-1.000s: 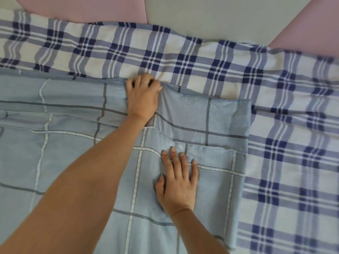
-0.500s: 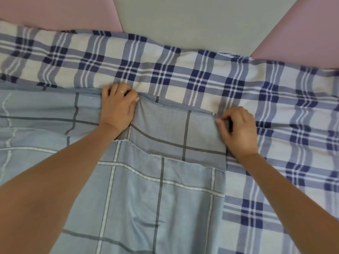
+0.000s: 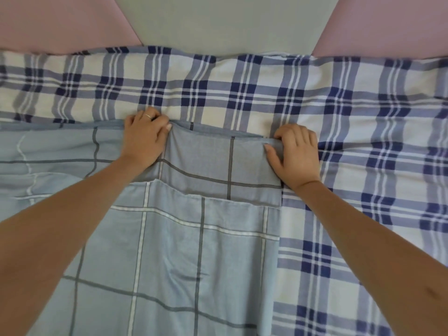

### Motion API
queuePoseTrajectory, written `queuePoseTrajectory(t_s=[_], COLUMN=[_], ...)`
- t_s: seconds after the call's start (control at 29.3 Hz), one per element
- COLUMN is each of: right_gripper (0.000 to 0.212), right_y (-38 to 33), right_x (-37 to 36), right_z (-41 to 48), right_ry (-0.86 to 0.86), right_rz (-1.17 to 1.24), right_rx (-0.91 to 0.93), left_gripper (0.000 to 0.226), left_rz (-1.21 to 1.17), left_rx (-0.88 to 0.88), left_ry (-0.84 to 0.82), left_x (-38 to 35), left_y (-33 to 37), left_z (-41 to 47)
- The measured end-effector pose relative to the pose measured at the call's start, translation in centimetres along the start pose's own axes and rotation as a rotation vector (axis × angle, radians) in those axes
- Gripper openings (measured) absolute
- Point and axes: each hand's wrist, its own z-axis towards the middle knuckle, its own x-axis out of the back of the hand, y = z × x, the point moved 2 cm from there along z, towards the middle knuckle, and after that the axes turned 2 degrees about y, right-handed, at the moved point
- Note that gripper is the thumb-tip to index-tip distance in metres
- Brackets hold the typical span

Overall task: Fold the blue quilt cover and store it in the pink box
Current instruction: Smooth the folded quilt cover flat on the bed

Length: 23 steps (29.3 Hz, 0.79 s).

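Leaving the near layer where it was pressing flat a second ago, the right hand is now sitting at the far right corner of the blue quilt cover, and it is pushed a little further onto that corner than half a second ago. Its thumb is lying on top of the cloth while its fingers are curling over the corner's far edge, so it is pinching the fabric between them. The left hand is staying on the same far edge, further to the left, with its fingers bent over the hem and bunching the cloth under the palm. A thin ring is showing on one of its fingers.

The quilt cover, pale blue with grey and white grid lines, is lying in folded layers on the plaid bed sheet. It is covering the left and middle of the bed, and its far edge is running a short way back from the bed's far edge. A nearer, lighter layer is lying on top, its far hem stopping short of the hands. The sheet is showing bare along the bed's right side and far edge. Beyond the far edge, pink panels are flanking a grey panel.
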Motion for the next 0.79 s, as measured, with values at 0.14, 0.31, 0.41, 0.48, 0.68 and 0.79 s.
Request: queuePoseTrajectory(t_s=[0.14, 0.31, 0.41, 0.48, 0.68, 0.79], right_gripper=[0.029, 0.023, 0.018, 0.018, 0.013, 0.013], right_y=[-0.1, 0.1, 0.0, 0.3, 0.5, 0.6], right_x=[0.2, 0.3, 0.4, 0.3, -0.1, 0.0], right_z=[-0.2, -0.2, -0.5, -0.5, -0.4, -0.2], right_ry=[-0.005, 0.034, 0.058, 0.062, 0.058, 0.071], right_rz=[0.006, 0.12, 0.2, 0.231, 0.213, 0.202], right_rx=[-0.031, -0.094, -0.143, -0.179, -0.165, -0.153], left_gripper=[0.031, 0.021, 0.022, 0.023, 0.022, 0.025], left_rz=[-0.157, -0.159, -0.12, -0.091, -0.024, 0.046], left_rx=[-0.068, -0.014, 0.036, 0.045, 0.057, 0.171], left_ry=[-0.09, -0.11, -0.111, -0.099, -0.071, -0.063], left_x=[1.8, 1.9, 1.6, 1.5, 0.9, 0.5], left_y=[-0.2, 0.5, 1.0, 1.4, 2.1, 2.8], left_z=[0.6, 0.9, 1.2, 1.7, 2.8, 3.3])
